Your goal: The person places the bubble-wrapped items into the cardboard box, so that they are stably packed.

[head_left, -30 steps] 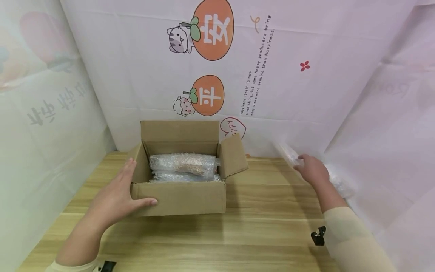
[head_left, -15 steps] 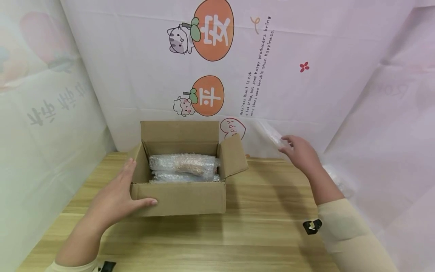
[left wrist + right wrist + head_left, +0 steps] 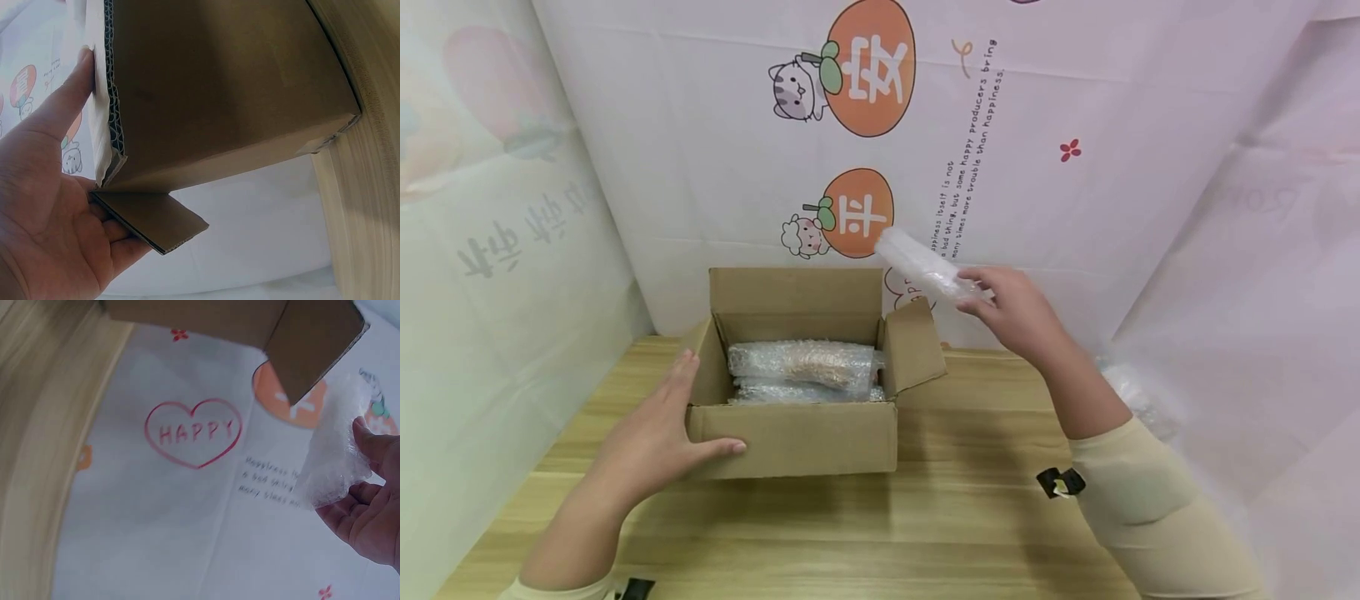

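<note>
In the head view an opened cardboard box (image 3: 797, 442) sits on the wooden table. Inside lie bubble-wrapped bundles (image 3: 801, 362); the upper one has something orange-brown under the wrap. My left hand (image 3: 651, 437) holds the box's near left corner, its thumb across the front flap and its fingers along the left flap (image 3: 153, 219). To the upper right of the box, my right hand (image 3: 1015, 312) grips one end of a bubble-wrapped bundle (image 3: 925, 262) in the air. In the right wrist view this bundle (image 3: 340, 440) is whitish, and its contents cannot be made out.
More clear bubble wrap (image 3: 1138, 396) lies at the right, partly behind the right forearm. Printed white sheets hang at the back (image 3: 1037, 200) and both sides. The box's right flap (image 3: 916, 346) sticks outward over the table (image 3: 970, 517).
My right hand has carried the bubble-wrapped bundle up and to the left, from the right side of the table to above the box's right flap. My left hand and the box stay put.
</note>
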A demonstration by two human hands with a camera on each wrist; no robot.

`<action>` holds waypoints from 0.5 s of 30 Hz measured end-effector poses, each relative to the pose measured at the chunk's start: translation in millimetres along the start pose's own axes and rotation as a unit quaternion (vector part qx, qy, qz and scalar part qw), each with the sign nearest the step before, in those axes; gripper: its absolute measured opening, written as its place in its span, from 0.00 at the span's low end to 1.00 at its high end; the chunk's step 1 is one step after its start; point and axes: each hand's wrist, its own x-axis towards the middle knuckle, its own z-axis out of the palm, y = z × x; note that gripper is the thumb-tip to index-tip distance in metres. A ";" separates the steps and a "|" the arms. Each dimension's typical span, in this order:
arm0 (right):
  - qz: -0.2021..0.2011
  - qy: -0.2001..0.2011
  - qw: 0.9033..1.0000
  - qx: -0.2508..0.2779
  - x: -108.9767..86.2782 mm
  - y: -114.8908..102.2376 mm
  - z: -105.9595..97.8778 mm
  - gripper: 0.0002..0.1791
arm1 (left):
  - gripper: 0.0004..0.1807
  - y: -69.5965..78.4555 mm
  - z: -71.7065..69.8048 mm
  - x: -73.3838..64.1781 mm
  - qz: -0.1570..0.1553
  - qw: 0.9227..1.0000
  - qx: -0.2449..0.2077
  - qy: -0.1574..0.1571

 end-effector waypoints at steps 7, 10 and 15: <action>-0.061 -0.024 0.997 -0.029 9.9 -46.8 6.5 0.25 | 0.75 -1.9 1.3 -0.2 -0.002 1.000 -0.001 -0.001; -0.092 -0.023 0.995 -0.037 13.1 -60.3 11.1 0.24 | 0.75 -2.3 1.6 -0.2 -0.001 1.000 -0.002 -0.001; -0.153 -0.030 0.987 -0.047 17.1 -80.3 22.3 0.23 | 0.75 -2.6 2.2 0.1 0.001 1.000 -0.002 0.001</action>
